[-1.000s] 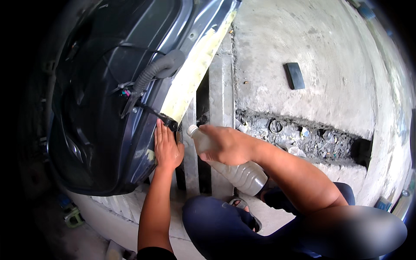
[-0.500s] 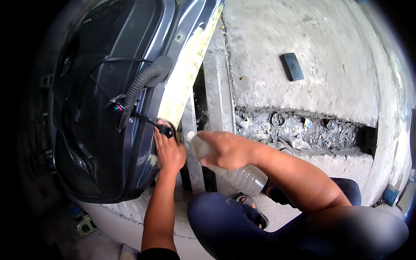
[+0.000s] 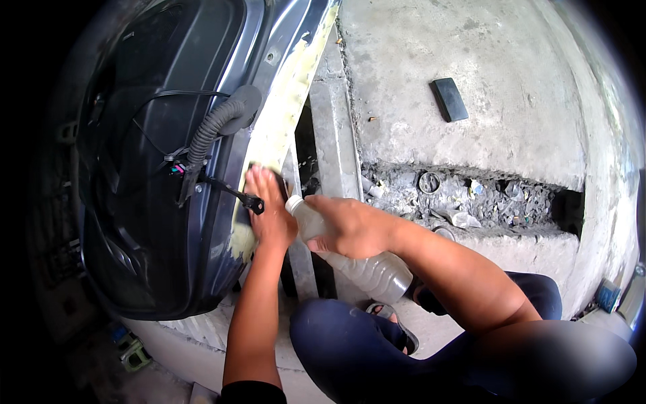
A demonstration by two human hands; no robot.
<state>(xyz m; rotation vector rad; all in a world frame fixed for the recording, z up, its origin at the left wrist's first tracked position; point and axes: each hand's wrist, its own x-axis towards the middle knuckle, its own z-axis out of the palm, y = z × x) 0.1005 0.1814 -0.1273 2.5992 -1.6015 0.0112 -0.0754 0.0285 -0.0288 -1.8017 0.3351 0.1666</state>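
Clock read from my left hand, twelve being straight ahead.

- Left hand (image 3: 272, 214), one: fingers extended, laid flat over the pale yellow band (image 3: 274, 128), closed round nothing that I can see. A dark edge (image 3: 280, 180) shows beside the fingers; pad or paper, I cannot tell.
- Right hand (image 3: 356, 230), one: at four o'clock, wrapped round a translucent bottle (image 3: 380, 275), tilted, its white cap (image 3: 294, 203) just beside my left hand.
- Band: coats the panel's edge, running toward twelve o'clock, with a ragged end at seven.
- Step in hand, as I judge it: rubbing the band, bottle at the ready. The next move calls for even palm pressure, a steady bottle and clearance from the connector.
- Black connector (image 3: 254, 204): close at ten o'clock, on a short lead.
- Grey corrugated hose (image 3: 217, 128): eleven o'clock.
- Dark vehicle panel (image 3: 151, 202): nine o'clock.
- Black box (image 3: 450, 99): two o'clock, on concrete.
- Rubble-filled trench (image 3: 484, 202): three o'clock.
- Sandal (image 3: 404, 333): between four and five.
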